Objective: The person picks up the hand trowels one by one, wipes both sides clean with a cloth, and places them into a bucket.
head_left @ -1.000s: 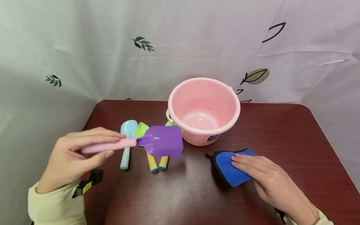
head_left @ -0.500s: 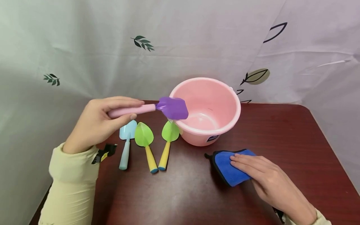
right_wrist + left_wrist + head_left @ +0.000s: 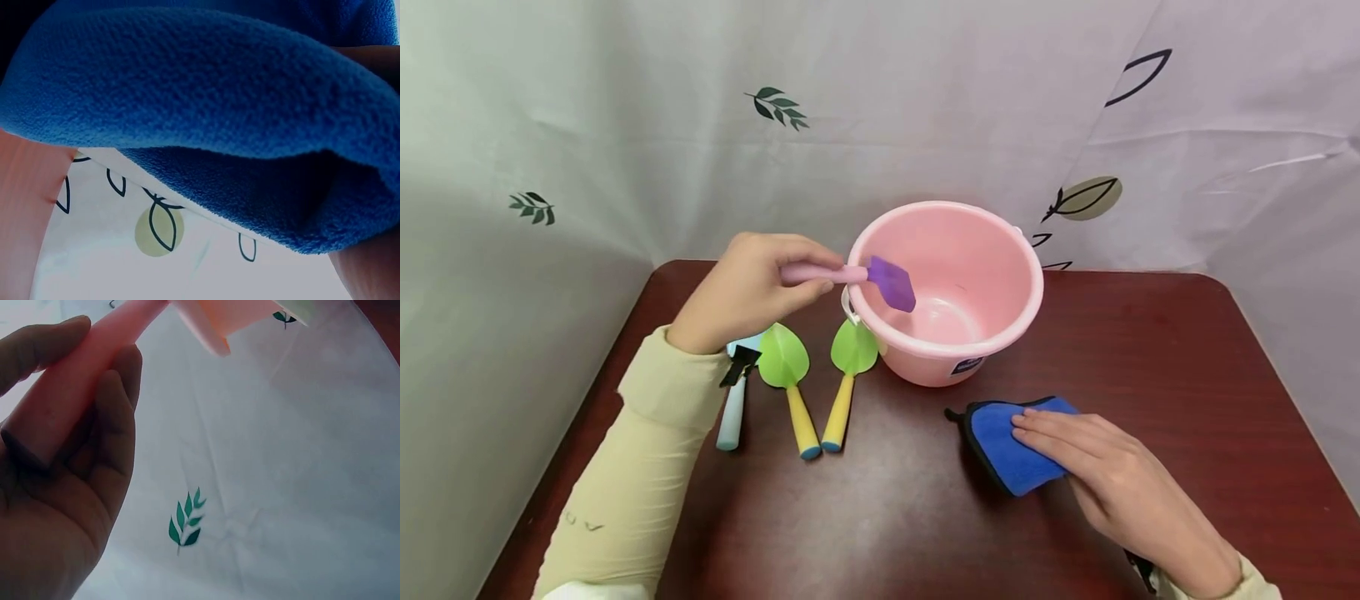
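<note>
My left hand (image 3: 748, 287) grips the pink handle of a toy shovel (image 3: 892, 285), thumb below and fingers above. Its purple blade reaches over the near-left rim of the pink bucket (image 3: 917, 367) and overlaps the inside. In the left wrist view, the fingers curl round the pink handle (image 3: 72, 394). At the right, my right hand (image 3: 1120, 479) holds a folded blue cloth (image 3: 1011, 450) with black edging and a small loop, fingers on top and thumb hidden. The cloth (image 3: 200, 87) fills the upper half of the right wrist view as a fold.
Two green trowels, one left (image 3: 784, 358) and one right (image 3: 853, 348), lie with yellow handles towards me. A light blue trowel (image 3: 732, 417) lies left of them, partly behind my left wrist. The dark red table (image 3: 880, 525) meets a pale leaf-printed curtain (image 3: 662, 125) behind.
My left hand has carried the shovel from the front left, up and rightwards, to over the bucket's rim. The trowels it covered now show more. My right hand and the cloth stay put.
</note>
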Motion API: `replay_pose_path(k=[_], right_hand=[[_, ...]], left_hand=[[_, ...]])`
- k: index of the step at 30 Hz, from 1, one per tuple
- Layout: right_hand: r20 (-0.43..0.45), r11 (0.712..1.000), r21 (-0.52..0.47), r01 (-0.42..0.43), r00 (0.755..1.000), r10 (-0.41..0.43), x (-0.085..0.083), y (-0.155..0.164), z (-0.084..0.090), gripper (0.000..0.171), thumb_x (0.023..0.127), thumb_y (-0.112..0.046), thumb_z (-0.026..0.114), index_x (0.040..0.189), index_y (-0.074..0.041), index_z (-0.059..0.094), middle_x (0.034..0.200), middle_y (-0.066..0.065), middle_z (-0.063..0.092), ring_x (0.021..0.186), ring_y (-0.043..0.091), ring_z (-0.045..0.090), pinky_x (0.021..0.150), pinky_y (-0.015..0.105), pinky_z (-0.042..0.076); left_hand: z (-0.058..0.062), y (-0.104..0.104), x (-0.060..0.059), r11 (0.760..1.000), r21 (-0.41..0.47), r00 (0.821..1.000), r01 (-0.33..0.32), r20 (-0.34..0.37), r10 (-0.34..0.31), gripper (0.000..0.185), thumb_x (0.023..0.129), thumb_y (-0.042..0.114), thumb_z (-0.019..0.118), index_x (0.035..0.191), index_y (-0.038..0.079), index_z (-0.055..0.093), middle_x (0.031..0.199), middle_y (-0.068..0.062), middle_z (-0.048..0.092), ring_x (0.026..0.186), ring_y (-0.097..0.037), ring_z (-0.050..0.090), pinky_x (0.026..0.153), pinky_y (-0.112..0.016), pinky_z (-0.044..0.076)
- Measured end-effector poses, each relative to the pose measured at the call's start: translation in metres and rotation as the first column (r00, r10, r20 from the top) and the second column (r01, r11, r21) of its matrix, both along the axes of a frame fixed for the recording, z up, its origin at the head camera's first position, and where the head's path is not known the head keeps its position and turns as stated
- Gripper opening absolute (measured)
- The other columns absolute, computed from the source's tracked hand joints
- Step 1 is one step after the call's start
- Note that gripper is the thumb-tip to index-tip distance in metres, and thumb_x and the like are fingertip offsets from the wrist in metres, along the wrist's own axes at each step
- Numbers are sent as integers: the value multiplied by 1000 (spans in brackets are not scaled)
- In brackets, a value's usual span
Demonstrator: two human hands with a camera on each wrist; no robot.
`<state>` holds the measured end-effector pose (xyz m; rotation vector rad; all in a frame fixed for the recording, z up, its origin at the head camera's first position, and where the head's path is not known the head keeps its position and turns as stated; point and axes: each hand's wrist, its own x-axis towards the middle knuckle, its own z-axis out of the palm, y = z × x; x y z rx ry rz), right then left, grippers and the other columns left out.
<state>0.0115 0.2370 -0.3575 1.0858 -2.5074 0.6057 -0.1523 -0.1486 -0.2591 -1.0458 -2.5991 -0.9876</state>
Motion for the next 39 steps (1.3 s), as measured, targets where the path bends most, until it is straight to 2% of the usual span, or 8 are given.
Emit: replay_pose_path(k=[5,8,12,19,29,34,36,39], right_hand=[[-55,999,-29,-26,998,25,-2,-3,-1,50,105,-16,25,129,-7,68,133,4,65,122,18,59,112,20,28],[-66,999,-39,-35,997,32,-3,-4,-1,50,105,-16,25,129,-7,68,132,5,65,120,19,60,112,20,28],[-65,999,-41,-33,997,30,-3,-5,-2,50,105,-16,25,128,-7,68,131,5,65,119,19,61,111,19,28],[-60,998,-43,-40,997,38,-4,-6,-2,50,105,-15,25,128,-6,68,131,5,66,120,19,60,112,20,29],[-47,999,-32,-30,998,29,-4,-7,-2,50,105,-16,25,129,-7,68,132,4,65,119,20,61,112,20,27],[-65,998,-43,-34,997,31,-5,-7,-2,50,104,-14,25,128,-7,68,131,5,66,118,20,61,112,20,28],[-68,998,-47,-37,997,34,-6,-7,-2,50,104,-15,26,128,-6,68,131,5,66,118,20,61,111,20,29],[-70,998,-50,-39,997,36,-6,-6,-2,49,105,-14,26,128,-6,68,131,5,66,118,20,61,111,20,29]], left_hand=[[2,19,-9,997,-74,997,22,-74,-28,15,85,19,83,98,13,81,88,7,74,80,-8,65,74,-28,51],[3,28,-13,995,-100,996,29,-81,-37,8,85,15,82,92,13,79,87,7,73,80,-10,61,73,-29,49],[1,36,-18,990,-132,997,42,-54,-50,10,85,3,75,86,14,76,88,6,72,81,-11,60,74,-28,48],[-8,43,-24,988,-148,998,49,-24,-53,15,85,1,68,83,14,75,90,6,73,83,-13,59,74,-31,46],[-22,53,-25,991,-81,994,108,40,-105,17,86,0,62,80,16,68,78,12,71,90,-10,57,79,-30,44],[-22,52,-22,993,-56,994,105,46,-102,11,90,4,65,90,13,72,83,8,72,93,-14,57,83,-32,44],[-22,50,-21,994,-51,993,101,62,-98,13,91,9,67,102,12,73,91,7,73,94,-13,57,84,-31,45],[-21,46,-17,995,-49,993,83,83,-79,30,94,15,67,124,11,68,106,8,72,95,-11,55,82,-30,46]])
